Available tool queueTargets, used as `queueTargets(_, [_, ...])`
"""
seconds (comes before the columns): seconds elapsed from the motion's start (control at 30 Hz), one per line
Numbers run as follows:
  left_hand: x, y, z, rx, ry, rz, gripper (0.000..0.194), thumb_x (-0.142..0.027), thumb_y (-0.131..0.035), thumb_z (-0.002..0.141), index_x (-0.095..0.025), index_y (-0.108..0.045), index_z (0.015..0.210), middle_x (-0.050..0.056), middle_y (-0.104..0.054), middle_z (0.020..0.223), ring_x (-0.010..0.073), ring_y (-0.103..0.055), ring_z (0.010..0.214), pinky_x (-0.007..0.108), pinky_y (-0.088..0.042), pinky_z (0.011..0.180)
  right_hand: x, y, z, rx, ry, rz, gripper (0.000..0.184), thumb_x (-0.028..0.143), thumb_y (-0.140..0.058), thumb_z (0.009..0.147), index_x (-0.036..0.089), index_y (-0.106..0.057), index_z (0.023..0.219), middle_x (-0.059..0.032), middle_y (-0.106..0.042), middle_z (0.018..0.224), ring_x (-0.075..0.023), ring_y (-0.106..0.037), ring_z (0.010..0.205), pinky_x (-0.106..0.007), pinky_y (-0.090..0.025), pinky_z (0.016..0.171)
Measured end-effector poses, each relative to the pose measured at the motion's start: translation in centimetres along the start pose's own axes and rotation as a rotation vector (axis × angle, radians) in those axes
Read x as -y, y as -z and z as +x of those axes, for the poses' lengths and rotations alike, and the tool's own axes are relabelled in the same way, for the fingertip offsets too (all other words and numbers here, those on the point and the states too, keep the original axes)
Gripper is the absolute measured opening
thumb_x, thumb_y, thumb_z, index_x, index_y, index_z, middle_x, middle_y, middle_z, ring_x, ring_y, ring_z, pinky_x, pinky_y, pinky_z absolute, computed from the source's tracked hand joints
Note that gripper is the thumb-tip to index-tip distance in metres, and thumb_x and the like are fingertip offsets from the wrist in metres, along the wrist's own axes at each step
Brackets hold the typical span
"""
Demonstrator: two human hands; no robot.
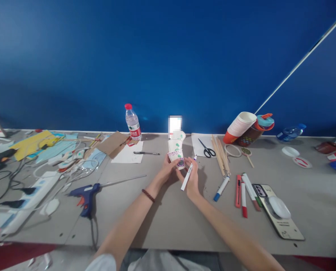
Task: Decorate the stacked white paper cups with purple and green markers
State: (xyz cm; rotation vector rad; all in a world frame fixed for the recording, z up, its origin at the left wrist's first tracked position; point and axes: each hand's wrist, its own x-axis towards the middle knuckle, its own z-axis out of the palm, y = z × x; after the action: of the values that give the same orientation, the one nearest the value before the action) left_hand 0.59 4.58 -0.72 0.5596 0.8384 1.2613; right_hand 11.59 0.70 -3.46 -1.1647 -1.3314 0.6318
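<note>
Left hand (167,170) holding decorated paper cup (175,146); right hand (194,181) gripping white marker (187,177); glue gun (86,195), scissors (206,149) on table (168,229).

I wear a dark reddish-brown, beaded-looking bracelet (148,195) on my left wrist (155,187), and my left sleeve (102,263) is pale and short.
</note>
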Motion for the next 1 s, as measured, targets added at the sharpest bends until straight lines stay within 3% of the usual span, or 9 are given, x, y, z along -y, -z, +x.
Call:
queueTargets(0.1, [-0.5,-0.1,0.0,0.032,-0.016,0.014,0.058,-0.013,-0.072,0.069,-0.017,-0.050,0.124,0.006,-0.071,0.097,0.0209,-0.070,0.088,0.032,-0.054,0.079,0.9,0.4,0.5,-0.082,0.090,-0.041,0.046,0.027,-0.058,0.086,0.024,-0.042,0.129,-0.0123,-0.058,0.122,-0.0254,-0.059,0.115,-0.052,-0.045,0.103])
queueTargets(0.2, [-0.9,0.1,-0.2,0.063,0.026,-0.016,0.058,-0.012,-0.070,0.068,-0.015,-0.051,0.123,0.006,-0.071,0.093,0.0200,-0.070,0.082,0.030,-0.054,0.075,1.8,0.9,1.3,-0.046,0.125,-0.017,0.035,0.028,-0.050,0.092,0.024,-0.046,0.126,-0.0094,-0.063,0.109,-0.0230,-0.064,0.101,-0.046,-0.052,0.094])
queueTargets(0.3, [-0.9,0.4,-0.2,0.101,0.088,-0.057,0.062,-0.013,-0.070,0.066,-0.015,-0.050,0.125,0.008,-0.071,0.094,0.0214,-0.070,0.080,0.033,-0.055,0.075,2.3,1.3,2.0,-0.015,0.245,-0.002,0.032,0.033,-0.043,0.094,0.025,-0.053,0.124,-0.0071,-0.064,0.102,-0.0226,-0.065,0.093,-0.044,-0.054,0.087])
queueTargets(0.37, [-0.8,0.6,0.0,0.137,0.113,-0.073,0.061,-0.017,-0.071,0.067,-0.014,-0.051,0.124,0.009,-0.071,0.095,0.0227,-0.070,0.080,0.035,-0.055,0.074,2.5,1.6,2.2,-0.063,0.278,0.061,0.032,0.034,-0.040,0.096,0.026,-0.055,0.123,-0.0064,-0.065,0.100,-0.0228,-0.065,0.091,-0.044,-0.055,0.083])
queueTargets(0.53, [-0.5,0.7,0.2,0.214,0.192,-0.082,0.044,-0.037,-0.068,0.075,-0.008,-0.060,0.108,0.013,-0.071,0.088,0.0244,-0.069,0.075,0.035,-0.054,0.068,2.9,2.7,1.7,-0.049,0.159,0.013,0.023,0.034,-0.047,0.095,0.023,-0.066,0.101,-0.0073,-0.071,0.092,-0.0228,-0.069,0.085,-0.041,-0.057,0.080])
queueTargets(0.67, [-0.6,0.5,0.2,0.214,0.225,-0.130,0.051,-0.053,-0.052,0.086,-0.007,-0.064,0.106,0.015,-0.072,0.091,0.0243,-0.068,0.071,0.035,-0.053,0.064,3.2,2.6,1.3,-0.061,0.012,0.055,0.021,0.033,-0.059,0.088,0.021,-0.064,0.105,-0.0082,-0.075,0.091,-0.0237,-0.074,0.082,-0.038,-0.061,0.073])
queueTargets(0.73, [-0.5,0.4,0.2,0.190,0.259,-0.136,0.052,-0.054,-0.049,0.088,-0.007,-0.064,0.106,0.015,-0.072,0.090,0.0232,-0.068,0.070,0.034,-0.053,0.063,3.1,2.3,1.3,-0.078,0.016,0.091,0.017,0.032,-0.062,0.086,0.022,-0.063,0.099,-0.0085,-0.077,0.094,-0.0241,-0.075,0.084,-0.036,-0.062,0.070])
queueTargets(0.83, [-0.4,0.4,0.2,0.183,0.239,-0.136,0.049,-0.051,-0.047,0.091,-0.008,-0.065,0.106,0.013,-0.072,0.086,0.0203,-0.067,0.067,0.031,-0.053,0.064,2.6,2.1,1.3,-0.050,0.051,0.110,0.014,0.031,-0.064,0.085,0.022,-0.063,0.096,-0.0128,-0.073,0.114,-0.0261,-0.073,0.096,-0.039,-0.063,0.076])
queueTargets(1.0, [-0.4,0.4,0.3,0.170,0.243,-0.138,0.041,-0.045,-0.054,0.090,-0.008,-0.065,0.104,0.012,-0.071,0.087,0.0179,-0.067,0.067,0.028,-0.053,0.063,1.7,2.6,1.5,-0.026,0.039,0.075,0.013,0.031,-0.066,0.084,0.022,-0.063,0.092,-0.0137,-0.075,0.109,-0.0269,-0.075,0.093,-0.043,-0.062,0.080])
